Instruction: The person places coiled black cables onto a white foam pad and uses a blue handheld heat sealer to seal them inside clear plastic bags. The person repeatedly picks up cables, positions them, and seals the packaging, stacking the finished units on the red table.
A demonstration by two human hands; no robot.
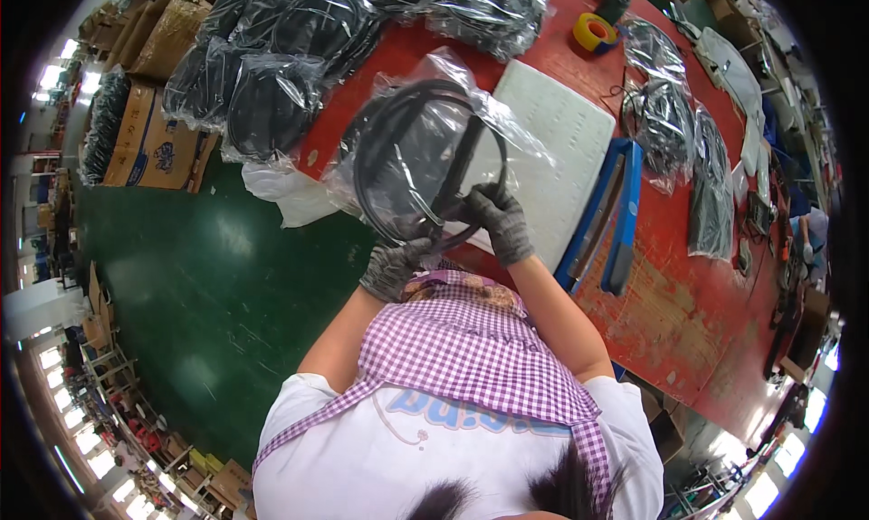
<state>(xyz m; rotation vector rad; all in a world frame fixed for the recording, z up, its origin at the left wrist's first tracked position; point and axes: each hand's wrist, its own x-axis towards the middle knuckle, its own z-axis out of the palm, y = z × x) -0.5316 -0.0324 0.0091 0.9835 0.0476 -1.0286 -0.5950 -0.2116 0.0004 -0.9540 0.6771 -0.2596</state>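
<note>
1. The clear plastic bag [425, 140] holding the coiled black cable [398, 158] is held above the red table's [688, 285] left edge.
2. The left hand [394, 267] is kept clamped on the bag's bottom.
3. The right hand [500, 219], closed on the mouth, is best kept taut, judging by the loose film.

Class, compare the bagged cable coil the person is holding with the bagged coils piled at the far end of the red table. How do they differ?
The held coil is gripped by both gloved hands, left hand and right hand, while the piled coils lie untouched. The held coil's bag looks loose and open around one wide ring; the piled coils sit in tighter bundles, heaped together. Both are black cable in clear plastic bags.
</note>
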